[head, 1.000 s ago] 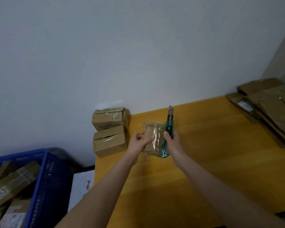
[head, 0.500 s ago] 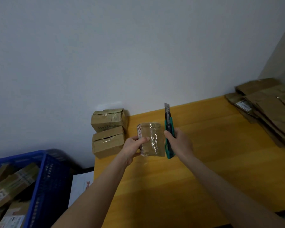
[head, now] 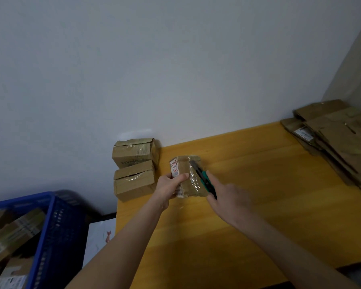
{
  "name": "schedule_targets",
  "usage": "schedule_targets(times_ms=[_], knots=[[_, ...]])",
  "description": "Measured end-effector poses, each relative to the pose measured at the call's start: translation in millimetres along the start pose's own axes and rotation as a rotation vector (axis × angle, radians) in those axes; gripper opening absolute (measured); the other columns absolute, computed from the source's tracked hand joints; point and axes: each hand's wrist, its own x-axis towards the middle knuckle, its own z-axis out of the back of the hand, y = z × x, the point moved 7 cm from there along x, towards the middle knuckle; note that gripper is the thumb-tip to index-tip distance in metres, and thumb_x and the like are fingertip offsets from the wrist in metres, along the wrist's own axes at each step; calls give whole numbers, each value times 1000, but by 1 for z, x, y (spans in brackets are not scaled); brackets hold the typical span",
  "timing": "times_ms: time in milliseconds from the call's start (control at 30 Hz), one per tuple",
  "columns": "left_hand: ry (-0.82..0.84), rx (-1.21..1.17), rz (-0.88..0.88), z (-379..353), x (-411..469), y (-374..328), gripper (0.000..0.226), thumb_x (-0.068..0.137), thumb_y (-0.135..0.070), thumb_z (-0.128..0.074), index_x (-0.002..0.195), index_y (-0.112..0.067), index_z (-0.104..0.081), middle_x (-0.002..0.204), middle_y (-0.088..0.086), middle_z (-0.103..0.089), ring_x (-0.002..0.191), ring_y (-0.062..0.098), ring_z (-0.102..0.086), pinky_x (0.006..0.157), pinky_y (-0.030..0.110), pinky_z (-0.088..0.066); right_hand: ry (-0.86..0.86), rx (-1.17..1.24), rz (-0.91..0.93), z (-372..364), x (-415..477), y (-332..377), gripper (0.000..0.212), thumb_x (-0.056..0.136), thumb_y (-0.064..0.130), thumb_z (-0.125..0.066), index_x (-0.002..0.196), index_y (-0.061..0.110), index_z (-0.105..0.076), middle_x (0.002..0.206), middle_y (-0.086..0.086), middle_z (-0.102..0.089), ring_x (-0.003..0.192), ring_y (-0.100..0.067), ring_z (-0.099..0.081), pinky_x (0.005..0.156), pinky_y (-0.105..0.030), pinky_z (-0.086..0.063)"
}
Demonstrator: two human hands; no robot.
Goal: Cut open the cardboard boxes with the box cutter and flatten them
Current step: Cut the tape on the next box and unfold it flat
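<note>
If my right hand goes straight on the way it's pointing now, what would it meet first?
Probably the small taped box that the left hand holds: the right hand aims the box cutter up and left, its blade seemingly over the taped face. Depth is unclear.

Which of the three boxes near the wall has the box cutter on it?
The box gripped by the left hand, with the red-and-white label; the box cutter rests on its taped face. The other two sit stacked beside it.
</note>
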Motion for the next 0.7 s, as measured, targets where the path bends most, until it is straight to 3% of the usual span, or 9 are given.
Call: schedule_targets(times_ms=[167,500,600,700], knots=[[-26,-21,8,-5,-3,-2,33,82,-25,-74,108,-9,-64,79,0,-68,68,12,-65,59,25,-52,-5,-88,3,3,1,4,62,98,37,-34,153,31,-6,72,1,-49,63,-22,-48,58,-29,-36],[-65,-18,45,-11,-3,0,25,80,-27,-76,92,-12,-60,88,6,-69,76,19,-64,67,31,-52,13,-168,-19,8,-1,1,61,99,37,-35,153,30,-6,75,2,-49,63,-20,-46,54,-28,-33],[-62,11,51,-13,-1,-1,26,80,-28,-76,93,-12,-60,88,6,-69,75,18,-64,63,28,-53,21,-171,-18,8,2,-2,61,99,37,-35,153,30,-7,76,2,-53,64,-19,-52,59,-27,-43],[-63,47,40,-14,0,-2,26,81,-27,-76,93,-11,-60,84,5,-68,71,17,-64,59,27,-53,38,-192,-31,10,5,-2,61,99,37,-35,153,29,-7,78,0,-53,65,-19,-51,60,-27,-43]])
